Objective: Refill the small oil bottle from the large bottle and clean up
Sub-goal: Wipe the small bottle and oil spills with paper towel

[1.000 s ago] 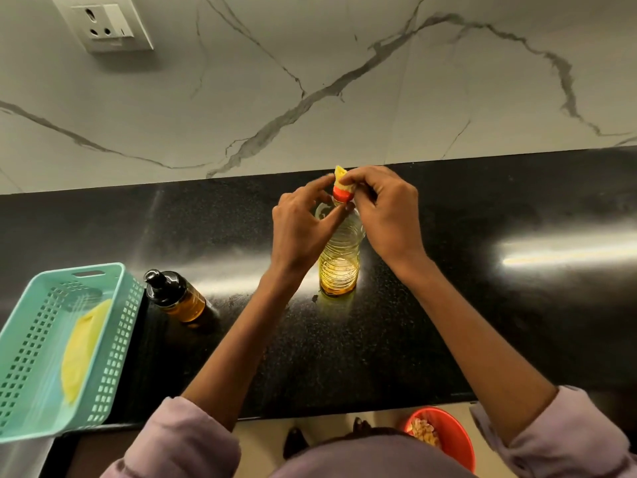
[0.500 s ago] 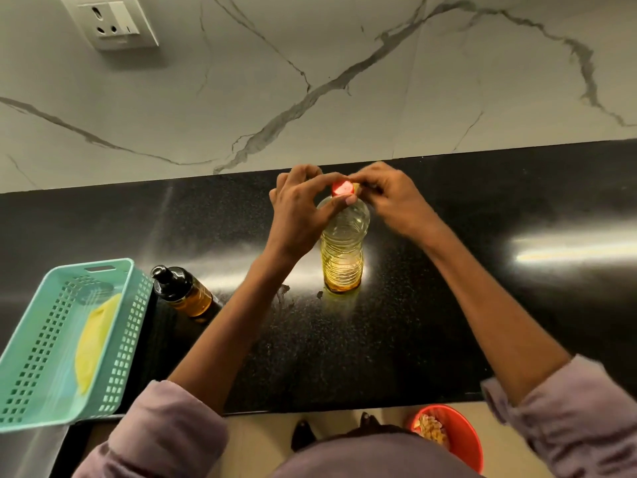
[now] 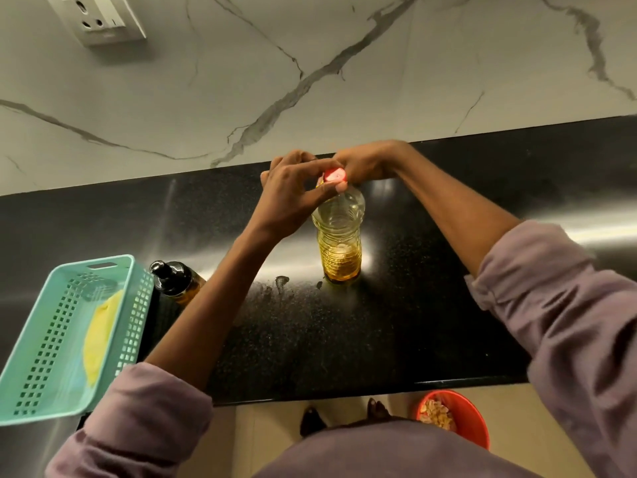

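Observation:
The large clear oil bottle point(image 3: 339, 236) stands upright on the black counter point(image 3: 396, 322), about a third full of yellow oil. Its red cap point(image 3: 334, 174) sits on the neck. My left hand point(image 3: 293, 194) pinches the cap and neck from the left. My right hand point(image 3: 365, 165) holds the cap from the right and behind. The small oil bottle point(image 3: 175, 281), dark with a black pump top, stands at the left beside the basket, apart from both hands. A few oil drops point(image 3: 282, 281) lie on the counter left of the large bottle's base.
A teal perforated basket point(image 3: 138, 305) at the left holds a yellow cloth point(image 3: 98, 339). A marble backsplash with a wall socket point(image 3: 100, 19) rises behind the counter. On the floor below the counter edge stands an orange bucket point(image 3: 458, 422) with scraps.
The yellow flip part of the cap, raised a second ago, is now down and the red top shows. Both hands stay on the cap; the view has shifted slightly.

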Available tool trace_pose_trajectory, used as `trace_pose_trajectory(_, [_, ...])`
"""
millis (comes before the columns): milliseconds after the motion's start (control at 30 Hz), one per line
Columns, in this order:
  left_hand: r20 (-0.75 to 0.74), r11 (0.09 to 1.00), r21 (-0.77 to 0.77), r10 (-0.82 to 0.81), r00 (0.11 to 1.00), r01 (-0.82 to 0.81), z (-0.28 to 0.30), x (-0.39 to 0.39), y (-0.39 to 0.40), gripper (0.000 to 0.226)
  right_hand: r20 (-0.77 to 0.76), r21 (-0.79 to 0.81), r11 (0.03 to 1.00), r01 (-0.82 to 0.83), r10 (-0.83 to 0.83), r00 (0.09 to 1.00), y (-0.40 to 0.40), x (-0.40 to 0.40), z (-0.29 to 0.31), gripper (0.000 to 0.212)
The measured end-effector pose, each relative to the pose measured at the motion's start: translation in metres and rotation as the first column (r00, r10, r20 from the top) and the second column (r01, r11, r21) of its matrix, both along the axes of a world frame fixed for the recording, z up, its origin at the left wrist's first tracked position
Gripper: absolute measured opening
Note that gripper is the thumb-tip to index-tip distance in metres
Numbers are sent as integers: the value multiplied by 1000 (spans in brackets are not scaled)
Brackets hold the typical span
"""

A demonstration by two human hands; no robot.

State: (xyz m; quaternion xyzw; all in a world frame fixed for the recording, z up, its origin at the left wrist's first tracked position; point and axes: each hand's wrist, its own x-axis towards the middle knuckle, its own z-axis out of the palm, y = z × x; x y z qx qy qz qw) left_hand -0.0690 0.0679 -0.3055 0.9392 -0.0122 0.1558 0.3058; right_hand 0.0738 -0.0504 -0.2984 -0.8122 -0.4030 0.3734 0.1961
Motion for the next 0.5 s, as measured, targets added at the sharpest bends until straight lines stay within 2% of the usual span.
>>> trace_pose_trajectory(100, [-18, 1000, 3, -15, 1000, 15, 0, 0, 6, 51, -168, 94, 978, 185, -168, 971, -31, -13, -22, 10])
trace_pose_trajectory(167, [-40, 1000, -5, -25, 999, 25, 2, 4, 10, 48, -220, 231, 898, 374, -327, 919, -48, -29, -40, 12])
trace_pose_trajectory(233, [-61, 998, -6, -57, 996, 57, 3, 10, 11, 42, -235, 406, 716, 568, -519, 822, -56, -52, -56, 12])
trace_pose_trajectory(300, [-81, 996, -16, -94, 992, 93, 3, 14, 10, 37, -218, 591, 437, 678, -723, 655, -52, -80, -69, 15])
trace_pose_trajectory(333, [-88, 994, -23, -107, 990, 105, 4, 16, 9, 37, -207, 667, 301, 682, -804, 558, -49, -94, -73, 19])
trace_pose_trajectory(367, [-93, 993, -29, -116, 989, 114, 4, 16, 10, 38, -184, 730, 206, 651, -859, 478, -45, -107, -76, 21])
trace_pose_trajectory(400, [-97, 992, -33, -126, 987, 123, 5, 17, 10, 39, -133, 792, 167, 587, -892, 432, -42, -118, -77, 22])
trace_pose_trajectory(433, [-99, 991, -38, -135, 986, 132, 5, 17, 11, 42, -46, 851, 183, 492, -908, 417, -40, -125, -79, 23])
trace_pose_trajectory(500, [-102, 988, -42, -154, 983, 150, 5, 15, 13, 47, 214, 909, 333, 250, -889, 405, -40, -131, -82, 25])
